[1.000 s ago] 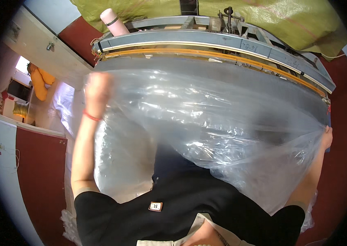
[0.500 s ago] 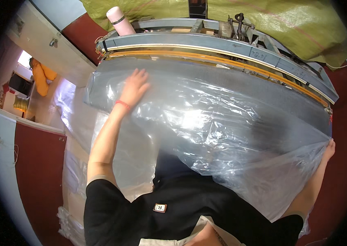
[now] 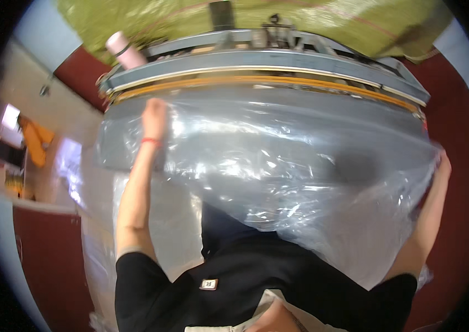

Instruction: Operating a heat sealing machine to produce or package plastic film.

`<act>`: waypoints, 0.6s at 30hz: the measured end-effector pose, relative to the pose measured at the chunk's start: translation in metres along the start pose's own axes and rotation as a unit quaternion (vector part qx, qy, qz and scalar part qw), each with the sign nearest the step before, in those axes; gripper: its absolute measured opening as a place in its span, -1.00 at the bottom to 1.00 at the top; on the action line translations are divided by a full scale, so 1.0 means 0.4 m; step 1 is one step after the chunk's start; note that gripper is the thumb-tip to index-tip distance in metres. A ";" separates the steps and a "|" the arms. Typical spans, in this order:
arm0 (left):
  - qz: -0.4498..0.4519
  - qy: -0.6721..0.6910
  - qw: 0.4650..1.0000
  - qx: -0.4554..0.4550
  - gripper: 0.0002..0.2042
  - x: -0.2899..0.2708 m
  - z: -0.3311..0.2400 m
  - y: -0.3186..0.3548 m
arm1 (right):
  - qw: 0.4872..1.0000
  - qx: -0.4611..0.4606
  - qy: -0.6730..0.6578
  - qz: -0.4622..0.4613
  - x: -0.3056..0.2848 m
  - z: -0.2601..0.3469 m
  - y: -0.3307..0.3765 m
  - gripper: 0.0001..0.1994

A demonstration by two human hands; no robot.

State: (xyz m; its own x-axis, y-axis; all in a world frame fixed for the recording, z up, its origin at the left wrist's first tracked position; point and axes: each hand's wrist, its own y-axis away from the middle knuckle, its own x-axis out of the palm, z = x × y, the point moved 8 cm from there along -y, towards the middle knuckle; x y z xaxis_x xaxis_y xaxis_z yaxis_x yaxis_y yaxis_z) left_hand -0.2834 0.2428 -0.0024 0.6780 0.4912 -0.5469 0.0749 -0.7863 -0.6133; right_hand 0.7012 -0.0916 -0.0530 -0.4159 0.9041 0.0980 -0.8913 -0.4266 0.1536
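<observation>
A wide sheet of clear plastic film (image 3: 284,166) drapes over the grey worktop of a long machine and hangs toward my body. My left hand (image 3: 154,116), with a red band at the wrist, is closed on the film near the worktop's far left part; motion blurs its fingertips. At the far right, my right hand (image 3: 443,163) pinches the film's corner and holds it out past the worktop's end. Creases and a raised fold run through the film between both hands. The grey worktop (image 3: 121,119) shows through it.
Behind the worktop runs a blue-grey metal frame (image 3: 201,62) with orange strips (image 3: 234,81) along it. A pink bottle (image 3: 125,51) leans on the frame's left end. A metal clamp (image 3: 276,32) stands at the back. Yellow-green sheeting (image 3: 334,19) hangs behind. More film lies at the left.
My left hand has gone from spread fingers on the film to a closed grip, slightly to the left. My right hand has risen with the film corner. The view has shifted.
</observation>
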 end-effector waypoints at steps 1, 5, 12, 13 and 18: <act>-0.054 0.043 0.994 -0.083 -0.83 -0.025 0.010 -0.006 | 0.999 -0.043 -0.015 -0.026 0.065 0.011 0.011 -0.70; -0.111 0.216 0.940 -0.239 -0.84 -0.032 0.137 -0.040 | 0.830 -0.261 0.441 -0.222 0.280 0.133 0.147 -0.73; -0.130 0.132 0.969 -0.164 -0.87 -0.012 0.353 -0.110 | 0.865 -0.396 0.284 -0.117 0.531 -0.019 0.149 -0.78; -0.131 0.182 0.959 -0.173 -0.88 -0.016 0.396 -0.121 | 0.896 -0.362 0.245 -0.084 0.564 -0.035 0.131 -0.80; -0.109 0.212 0.958 -0.162 -0.85 0.031 0.414 -0.160 | 0.921 -0.349 0.156 -0.070 0.600 -0.045 0.110 -0.82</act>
State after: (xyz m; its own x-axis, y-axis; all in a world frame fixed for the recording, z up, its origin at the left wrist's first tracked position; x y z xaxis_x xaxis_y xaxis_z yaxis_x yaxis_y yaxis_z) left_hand -0.4009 0.3612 -0.0643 0.8512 0.5143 -0.1044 0.4246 -0.7918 -0.4390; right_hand 0.5587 0.1070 -0.0404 -0.2234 0.9580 -0.1799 -0.7937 -0.2859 -0.5369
